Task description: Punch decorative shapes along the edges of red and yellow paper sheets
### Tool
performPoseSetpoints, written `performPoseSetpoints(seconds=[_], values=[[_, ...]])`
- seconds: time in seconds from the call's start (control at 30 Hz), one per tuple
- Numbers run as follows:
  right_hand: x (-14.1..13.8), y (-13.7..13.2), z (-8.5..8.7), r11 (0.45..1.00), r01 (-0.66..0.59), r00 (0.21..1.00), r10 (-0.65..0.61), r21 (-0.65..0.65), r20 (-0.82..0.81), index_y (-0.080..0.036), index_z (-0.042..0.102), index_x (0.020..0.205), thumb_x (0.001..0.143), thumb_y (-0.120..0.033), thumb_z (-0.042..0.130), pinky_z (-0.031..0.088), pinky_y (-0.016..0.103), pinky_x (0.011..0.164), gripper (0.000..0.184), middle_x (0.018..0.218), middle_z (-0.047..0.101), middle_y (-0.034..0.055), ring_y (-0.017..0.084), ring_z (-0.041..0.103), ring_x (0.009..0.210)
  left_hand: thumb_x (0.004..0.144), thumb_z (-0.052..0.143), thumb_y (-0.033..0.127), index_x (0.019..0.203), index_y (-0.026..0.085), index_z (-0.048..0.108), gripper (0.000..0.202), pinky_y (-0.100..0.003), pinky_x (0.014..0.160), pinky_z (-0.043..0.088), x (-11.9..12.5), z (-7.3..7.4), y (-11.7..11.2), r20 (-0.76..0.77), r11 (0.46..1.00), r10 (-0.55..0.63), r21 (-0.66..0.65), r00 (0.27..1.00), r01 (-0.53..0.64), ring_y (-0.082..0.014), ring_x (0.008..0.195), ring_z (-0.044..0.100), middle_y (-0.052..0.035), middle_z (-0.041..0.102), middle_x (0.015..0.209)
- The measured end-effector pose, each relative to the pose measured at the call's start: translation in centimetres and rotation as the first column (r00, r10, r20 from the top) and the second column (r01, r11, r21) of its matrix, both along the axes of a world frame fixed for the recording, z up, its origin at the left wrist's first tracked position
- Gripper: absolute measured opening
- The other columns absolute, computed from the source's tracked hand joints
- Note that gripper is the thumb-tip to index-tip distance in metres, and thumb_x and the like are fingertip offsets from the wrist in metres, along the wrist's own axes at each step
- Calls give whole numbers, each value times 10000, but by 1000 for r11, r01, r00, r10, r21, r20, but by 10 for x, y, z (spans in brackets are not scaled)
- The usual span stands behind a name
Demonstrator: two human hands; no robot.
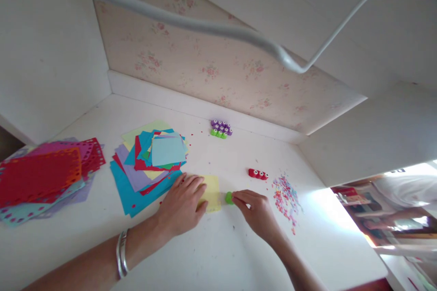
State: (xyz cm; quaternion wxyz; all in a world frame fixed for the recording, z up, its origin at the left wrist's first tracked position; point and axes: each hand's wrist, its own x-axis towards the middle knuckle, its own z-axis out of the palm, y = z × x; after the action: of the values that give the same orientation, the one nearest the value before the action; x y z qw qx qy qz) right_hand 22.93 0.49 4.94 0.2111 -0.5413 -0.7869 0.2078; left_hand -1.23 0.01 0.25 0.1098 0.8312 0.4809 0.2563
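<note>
My left hand (185, 202) lies on the left part of a small yellow paper sheet (213, 194), fingers stretched out and holding it down against the table. Pinched in the fingers of my right hand (254, 211) is a small green craft punch (228, 198), just off the paper's right edge; whether it touches the edge I cannot tell. Left of my left hand, a stack of coloured paper (167, 150) spreads out, pale blue on top. A pile of punched sheets (41, 177), red uppermost with holes along the edges, lies further left.
Several purple and green punches (221, 128) stand together near the wall. Three red punches (258, 173) sit in a row behind my right hand. Coloured paper bits (287, 198) are scattered at the right. A pale cable (205, 22) crosses overhead. Another person (399, 195) is partly visible at far right.
</note>
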Motion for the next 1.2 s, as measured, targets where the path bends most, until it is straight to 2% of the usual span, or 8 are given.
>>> performPoseSetpoints(seconds=[0.17, 0.27, 0.4, 0.53, 0.7, 0.87, 1.0, 1.2], values=[[36, 15, 5, 971, 198, 964, -218, -135, -150, -256, 768, 920, 850, -405, 637, 552, 321, 723, 210, 890, 756, 28, 216, 702, 803, 899, 535, 293, 1149, 219, 607, 270, -487, 1110, 283, 0, -1, 2, -18, 1000, -2, -15, 1000, 2, -258, 1239, 495, -71, 606, 1281], [71, 39, 10, 928, 360, 901, -373, -95, -223, -235, 770, 952, 796, -464, 670, 547, 325, 708, 295, 887, 762, 39, 228, 700, 802, 901, 533, 293, 1169, 226, 608, 286, -489, 1101, 295, 0, -3, 3, -30, 1000, -9, -8, 999, 9, -257, 1226, 507, -62, 614, 1274], [123, 80, 13, 840, 541, 840, -538, 40, -68, -183, 771, 954, 789, -491, 622, 475, 293, 528, 379, 768, 750, 61, 203, 656, 609, 902, 529, 291, 1197, 238, 606, 309, -496, 1092, 304, 0, -5, 4, -53, 1000, -9, 24, 999, 10, -262, 1219, 518, -61, 618, 1284], [159, 109, 4, 806, 585, 808, -589, 92, 28, -208, 777, 836, 720, -392, 654, 459, 289, 570, 249, 734, 747, 47, 217, 671, 654, 898, 534, 297, 1198, 240, 615, 316, -497, 1070, 327, 0, -7, 6, -71, 999, -5, 46, 997, 8, -268, 1208, 531, -63, 626, 1283], [162, 121, -12, 835, 539, 823, -550, 109, 141, -250, 776, 861, 752, -358, 627, 471, 283, 664, 214, 792, 761, 18, 206, 691, 723, 896, 545, 306, 1190, 235, 630, 314, -503, 1068, 332, 0, -7, 7, -83, 999, 2, 48, 997, 2, -272, 1204, 543, -63, 627, 1285], [152, 132, -16, 862, 492, 827, -507, 122, 244, -264, 780, 875, 778, -292, 607, 480, 287, 743, 200, 822, 762, 11, 211, 697, 797, 896, 545, 314, 1192, 236, 625, 317, -501, 1082, 323, 0, -9, 7, -79, 999, -3, 53, 997, 7, -270, 1207, 542, -66, 628, 1280], [150, 136, -15, 869, 478, 814, -493, 127, 308, -270, 783, 872, 768, -225, 604, 486, 291, 783, 212, 846, 765, 12, 215, 701, 838, 899, 536, 307, 1191, 235, 618, 312, -507, 1091, 313, 0, -9, 7, -71, 999, -8, 44, 997, 11, -266, 1209, 539, -67, 626, 1278], [137, 137, -1, 864, 480, 793, -503, 155, 343, -240, 766, 984, 855, -291, 547, 503, 300, 779, 259, 920, 763, 49, 227, 704, 865, 894, 539, 295, 1188, 230, 618, 311, -519, 1089, 315, 1, -6, 6, -78, 1000, -2, 10, 997, 3, -270, 1212, 531, -71, 619, 1279]])
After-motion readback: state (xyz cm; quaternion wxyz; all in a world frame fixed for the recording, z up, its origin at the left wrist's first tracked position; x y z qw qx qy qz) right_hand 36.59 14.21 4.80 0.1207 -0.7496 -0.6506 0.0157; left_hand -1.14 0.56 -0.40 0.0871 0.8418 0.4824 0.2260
